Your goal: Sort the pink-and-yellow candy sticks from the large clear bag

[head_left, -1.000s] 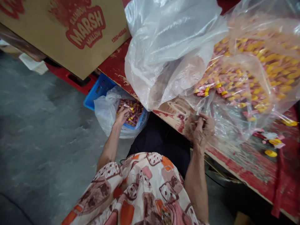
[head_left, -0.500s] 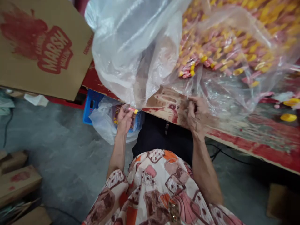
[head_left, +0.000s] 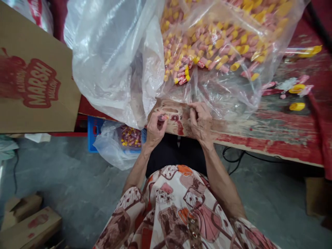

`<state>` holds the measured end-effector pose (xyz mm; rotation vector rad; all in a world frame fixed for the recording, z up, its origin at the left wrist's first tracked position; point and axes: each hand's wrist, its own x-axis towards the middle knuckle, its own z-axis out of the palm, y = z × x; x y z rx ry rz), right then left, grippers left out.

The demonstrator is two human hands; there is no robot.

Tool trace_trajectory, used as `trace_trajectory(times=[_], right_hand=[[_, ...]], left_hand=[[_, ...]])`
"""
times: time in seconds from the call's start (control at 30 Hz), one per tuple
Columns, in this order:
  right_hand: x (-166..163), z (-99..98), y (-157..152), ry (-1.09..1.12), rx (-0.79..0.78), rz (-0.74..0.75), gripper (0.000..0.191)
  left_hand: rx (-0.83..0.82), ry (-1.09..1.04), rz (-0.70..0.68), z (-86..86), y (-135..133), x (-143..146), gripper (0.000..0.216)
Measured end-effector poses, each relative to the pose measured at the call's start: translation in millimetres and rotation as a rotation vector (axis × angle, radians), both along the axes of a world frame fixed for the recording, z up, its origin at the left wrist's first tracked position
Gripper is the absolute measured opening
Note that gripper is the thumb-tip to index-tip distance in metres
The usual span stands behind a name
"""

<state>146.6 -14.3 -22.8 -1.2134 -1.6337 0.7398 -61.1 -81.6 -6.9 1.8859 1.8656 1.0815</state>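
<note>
My left hand (head_left: 156,130) is closed in a pinch around a small pink tube with a yellow end (head_left: 163,118), just above the worn table edge. To its right, my right hand (head_left: 201,121) rests on the table with curled fingers, beside the clear plastic sheet (head_left: 225,93). Whether anything sits in those fingers is hidden. Beyond both hands lies a big heap of pink tubes with yellow caps (head_left: 215,41), partly under the clear plastic. Several of these tubes (head_left: 184,75) lie uncovered at the heap's near corner.
A large translucent bag (head_left: 111,62) bulges on the left, beside a cardboard box (head_left: 38,79). Below the table, a blue crate (head_left: 91,135) holds a plastic bag with more tubes (head_left: 131,136). Loose yellow caps (head_left: 297,106) lie at right. Cables (head_left: 234,160) hang underneath.
My left hand has moved right and up, from above the blue crate to the table edge, with the tube still in it. My right hand stays near the plastic. The view has shifted right.
</note>
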Motion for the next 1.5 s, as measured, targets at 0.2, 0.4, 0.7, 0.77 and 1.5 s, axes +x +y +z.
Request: trace_trajectory(times=[0.2, 0.4, 0.7, 0.77, 1.5], right_hand=[[4, -3.2, 1, -0.061, -0.013, -0.006, 0.028], [6, -0.3, 1, -0.085, -0.024, -0.013, 0.029], [7, -3.1, 1, -0.107, -0.031, -0.044, 0.030], [8, -3.5, 1, -0.115, -0.044, -0.046, 0.031], [-44, 0.7, 128, -0.155, -0.141, -0.241, 0.040]], left_hand=[[0.008, -0.131, 0.134, -6.8, -27, -7, 0.025], [0.084, -0.165, 0.657, -17.2, -108, -61, 0.049], [0.236, -0.051, 0.544, 6.6, -46, -80, 0.028], [0.248, -0.090, 0.429, 4.0, 15, -78, 0.027], [-0.090, -0.163, 0.265, -36.5, 173, -126, 0.014]])
